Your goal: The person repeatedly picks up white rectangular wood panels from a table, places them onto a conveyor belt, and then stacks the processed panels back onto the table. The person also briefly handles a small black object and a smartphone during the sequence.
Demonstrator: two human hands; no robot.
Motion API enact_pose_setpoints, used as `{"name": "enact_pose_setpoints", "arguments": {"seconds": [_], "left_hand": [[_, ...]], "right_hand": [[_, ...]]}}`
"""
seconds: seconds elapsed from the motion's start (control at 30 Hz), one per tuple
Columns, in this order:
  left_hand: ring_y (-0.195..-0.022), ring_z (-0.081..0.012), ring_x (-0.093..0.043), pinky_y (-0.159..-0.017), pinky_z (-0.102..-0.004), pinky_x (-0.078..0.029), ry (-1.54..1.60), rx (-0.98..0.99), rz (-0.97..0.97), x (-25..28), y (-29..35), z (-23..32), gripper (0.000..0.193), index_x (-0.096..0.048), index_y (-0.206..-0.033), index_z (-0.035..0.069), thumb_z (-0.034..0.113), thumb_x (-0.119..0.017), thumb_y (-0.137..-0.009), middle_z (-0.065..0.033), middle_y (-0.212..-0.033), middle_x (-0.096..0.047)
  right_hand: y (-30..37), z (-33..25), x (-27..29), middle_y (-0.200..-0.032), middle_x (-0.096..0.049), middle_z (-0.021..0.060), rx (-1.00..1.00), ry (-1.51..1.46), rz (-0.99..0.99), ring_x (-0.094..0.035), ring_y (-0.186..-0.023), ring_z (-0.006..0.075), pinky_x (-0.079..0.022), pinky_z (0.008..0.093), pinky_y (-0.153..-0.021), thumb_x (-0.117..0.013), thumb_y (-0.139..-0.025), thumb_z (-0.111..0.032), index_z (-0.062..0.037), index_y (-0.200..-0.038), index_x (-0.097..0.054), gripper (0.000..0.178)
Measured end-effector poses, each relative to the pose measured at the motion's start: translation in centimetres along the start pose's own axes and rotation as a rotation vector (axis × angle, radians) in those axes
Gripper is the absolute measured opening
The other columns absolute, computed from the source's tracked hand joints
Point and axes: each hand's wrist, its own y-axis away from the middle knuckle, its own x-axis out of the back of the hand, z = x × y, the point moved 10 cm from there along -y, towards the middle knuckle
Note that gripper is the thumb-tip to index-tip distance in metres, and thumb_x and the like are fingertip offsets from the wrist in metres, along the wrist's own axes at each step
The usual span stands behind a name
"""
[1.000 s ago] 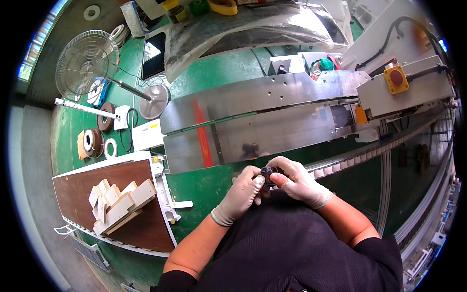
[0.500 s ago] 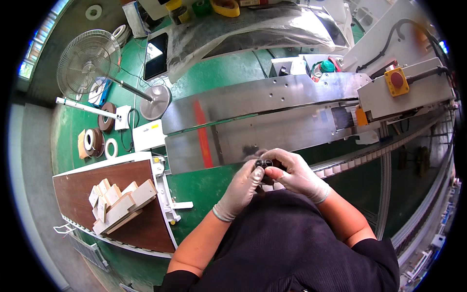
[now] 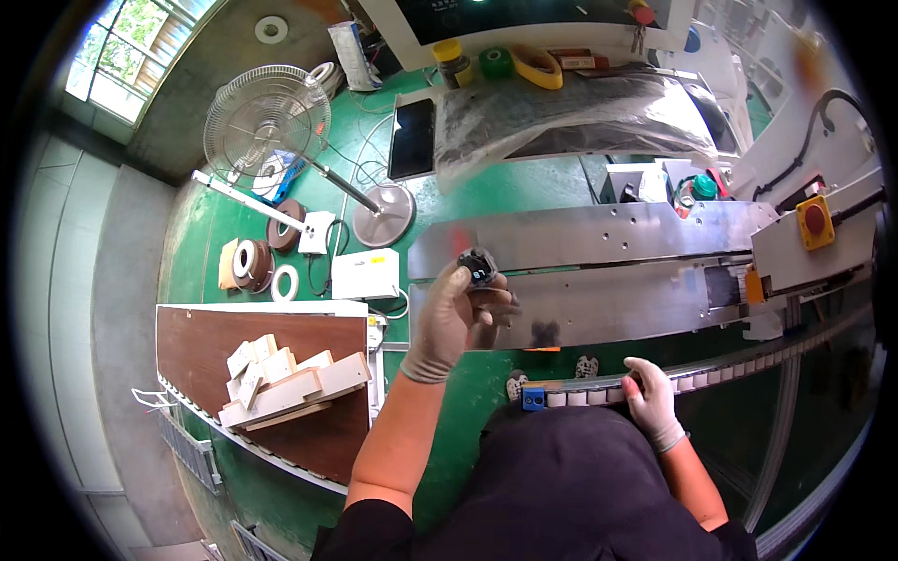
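Observation:
Raised over the near part of the steel machine table (image 3: 599, 297), my left hand (image 3: 447, 323) wears a pale glove and grips a small dark device with a lit display (image 3: 478, 268). The display faces up toward me; the device's exact kind cannot be told. My right hand (image 3: 650, 402), also gloved, rests beside the rail of white rollers (image 3: 692, 380). Its fingers are loosely bent with nothing visible in them, and a bare thumb tip shows. A blue block (image 3: 533, 399) caps the rail's left end, close to my waist.
On the left, a brown-topped table (image 3: 201, 351) bears a stack of pale wooden strips (image 3: 299, 385). Behind it stand a floor fan (image 3: 267, 126), tape rolls (image 3: 251, 265) and a white box (image 3: 365, 274). A plastic-covered panel (image 3: 580, 122) lies beyond the steel table; an emergency-stop button (image 3: 815, 221) is at right.
My hands were together before my waist and have parted. The left has gone forward with the device; the right has moved right to the roller rail. The view has shifted too.

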Motion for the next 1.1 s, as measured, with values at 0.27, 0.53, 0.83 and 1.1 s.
{"name": "enact_pose_setpoints", "arguments": {"seconds": [0.27, 0.53, 0.83, 1.1], "left_hand": [[-0.127, -0.0381, -0.068, -0.08, -0.0366, -0.062, 0.387, -0.129, -0.18, -0.7, -1.9, 3.4, 0.044, -0.059, -0.142, 0.001, 0.032, -0.051, -0.111, -0.025, -0.148, -0.061], [-0.109, -0.0321, -0.068, -0.071, -0.0316, -0.057, 0.8, -0.059, -0.35, -3.1, -1.7, 0.2, 0.045, -0.058, -0.144, 0.0, 0.025, -0.059, -0.106, -0.0257, -0.146, -0.06], [-0.104, -0.0217, -0.07, -0.072, -0.0285, -0.056, 0.265, -0.215, -0.109, 0.8, -2.1, 3.9, 0.044, -0.051, -0.151, 0.005, 0.02, -0.058, -0.109, -0.0204, -0.139, -0.064], [-0.103, -0.0242, -0.066, -0.095, -0.034, -0.05, -0.93, -0.587, 0.348, 10.5, -10.5, 16.4, 0.038, -0.069, -0.125, -0.006, 0.027, -0.067, -0.106, -0.0131, -0.113, -0.072]], "right_hand": [[-0.4, -1.8, -0.1, -0.079, -0.066, 0.0097, 0.21, 0.253, 0.181, -0.067, -0.072, 0.0311, -0.053, 0.0423, -0.067, -0.074, -0.093, -0.016, -0.0061, -0.11, -0.072, 0.02], [-0.4, -2.2, -0.4, -0.082, -0.068, 0.01, 0.229, 0.334, 0.198, -0.068, -0.074, 0.0316, -0.053, 0.0426, -0.067, -0.075, -0.092, -0.015, -0.0074, -0.109, -0.071, 0.02], [-0.4, -2.0, -0.5, -0.082, -0.068, 0.0103, 0.192, 0.359, 0.183, -0.068, -0.075, 0.0324, -0.054, 0.0438, -0.068, -0.076, -0.089, -0.013, -0.0071, -0.109, -0.071, 0.021], [-0.3, -3.1, -0.4, -0.079, -0.067, 0.0086, 0.266, 0.371, 0.229, -0.067, -0.072, 0.0322, -0.053, 0.0445, -0.066, -0.076, -0.082, -0.008, -0.0087, -0.107, -0.071, 0.025]]}}
